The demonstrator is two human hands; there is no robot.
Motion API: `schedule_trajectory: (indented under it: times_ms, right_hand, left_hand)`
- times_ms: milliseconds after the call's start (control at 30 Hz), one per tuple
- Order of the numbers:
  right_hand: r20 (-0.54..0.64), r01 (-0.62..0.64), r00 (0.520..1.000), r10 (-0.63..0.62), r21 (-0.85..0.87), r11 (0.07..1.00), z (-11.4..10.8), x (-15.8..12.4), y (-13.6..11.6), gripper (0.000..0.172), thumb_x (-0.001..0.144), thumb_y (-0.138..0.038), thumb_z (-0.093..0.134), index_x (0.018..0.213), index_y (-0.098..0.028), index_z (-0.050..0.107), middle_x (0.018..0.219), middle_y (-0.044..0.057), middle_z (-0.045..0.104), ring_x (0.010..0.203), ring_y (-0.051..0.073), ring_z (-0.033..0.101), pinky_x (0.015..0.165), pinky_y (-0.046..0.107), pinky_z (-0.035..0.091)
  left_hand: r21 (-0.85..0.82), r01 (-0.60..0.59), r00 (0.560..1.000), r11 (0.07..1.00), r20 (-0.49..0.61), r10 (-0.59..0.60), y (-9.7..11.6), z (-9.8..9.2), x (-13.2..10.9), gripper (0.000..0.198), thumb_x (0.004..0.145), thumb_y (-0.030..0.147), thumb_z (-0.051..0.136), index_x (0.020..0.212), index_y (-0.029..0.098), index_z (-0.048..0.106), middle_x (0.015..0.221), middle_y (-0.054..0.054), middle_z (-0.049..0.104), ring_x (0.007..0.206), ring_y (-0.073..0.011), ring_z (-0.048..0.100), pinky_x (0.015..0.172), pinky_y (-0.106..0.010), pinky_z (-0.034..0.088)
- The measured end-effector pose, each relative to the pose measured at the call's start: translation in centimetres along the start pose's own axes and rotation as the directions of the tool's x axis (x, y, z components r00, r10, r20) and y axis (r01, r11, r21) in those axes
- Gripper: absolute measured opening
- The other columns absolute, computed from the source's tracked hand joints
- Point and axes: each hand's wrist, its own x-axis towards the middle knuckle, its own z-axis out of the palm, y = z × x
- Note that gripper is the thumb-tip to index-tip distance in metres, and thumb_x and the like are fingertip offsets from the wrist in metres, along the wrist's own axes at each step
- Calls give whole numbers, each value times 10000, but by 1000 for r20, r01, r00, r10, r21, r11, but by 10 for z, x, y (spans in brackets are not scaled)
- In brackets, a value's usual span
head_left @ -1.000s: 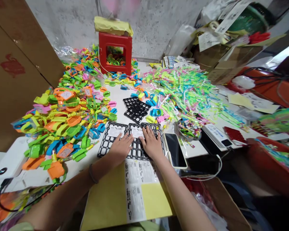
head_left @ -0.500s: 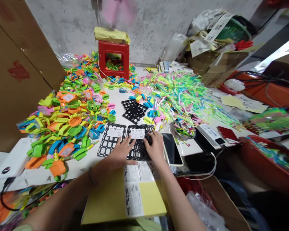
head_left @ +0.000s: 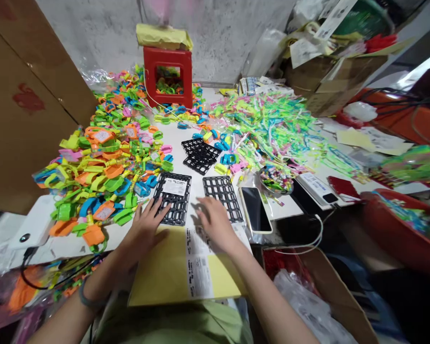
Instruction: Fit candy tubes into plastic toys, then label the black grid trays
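Note:
My left hand (head_left: 146, 224) lies with spread fingers on the lower left edge of a black plastic grid plate (head_left: 179, 204), which has a white printed label (head_left: 174, 187) near its top. The bars of this plate look dense, as if grids are layered. My right hand (head_left: 215, 222) hovers or rests by the lower left of a second black grid plate (head_left: 226, 193) without a label; its fingers are apart and slightly bent, holding nothing. Below both hands sits a yellow stack (head_left: 157, 277) with a strip of white printed labels (head_left: 199, 277). More black grid plates (head_left: 200, 155) lie overlapped behind.
Colourful plastic watch-like toys (head_left: 107, 167) are heaped at left, beside a cardboard box (head_left: 28, 105). A red stool (head_left: 186, 79) stands at the back. To the right are a phone (head_left: 256, 210), a bowl of small beads (head_left: 276, 179) and a pile of green strips (head_left: 272, 119).
My hands have moved apart, the left one leftward. The right plate no longer shows a label, and the left plate looks denser. The camera view has shifted a little.

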Motion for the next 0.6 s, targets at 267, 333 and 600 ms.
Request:
schedule_trajectory:
  times_ms: [267, 333, 600]
  right_hand:
    - [124, 184, 982, -145, -422, 888, 45, -60, 6, 351, 882, -104, 495, 1205, -221, 566, 1217, 91, 602, 1079, 260, 483, 947, 458, 286]
    - [132, 197, 979, -156, -404, 893, 49, -60, 9, 332, 873, -85, 496, 1166, -219, 577, 1131, 75, 622, 1006, 240, 497, 894, 422, 310]
    - [236, 381, 922, -307, -416, 826, 51, -64, 25, 509, 888, -43, 478, 1377, -181, 458, 1150, 96, 586, 948, 234, 480, 803, 358, 352]
  left_hand:
    - [-94, -128, 992, 987, 6, 129, 40, 23, -40, 435, 960, 181, 431, 1390, 220, 477, 1397, -79, 545, 1251, -235, 495, 1037, -403, 415]
    - [-73, -127, 992, 989, -3, 127, 39, 28, -42, 476, 970, 179, 417, 1441, 250, 414, 1422, -66, 522, 1261, -232, 481, 1039, -401, 402]
    - [38, -141, 990, 989, -6, 141, 28, 35, -40, 487, 986, 204, 410, 1450, 353, 397, 1518, -19, 417, 1305, -247, 436, 1056, -443, 347]
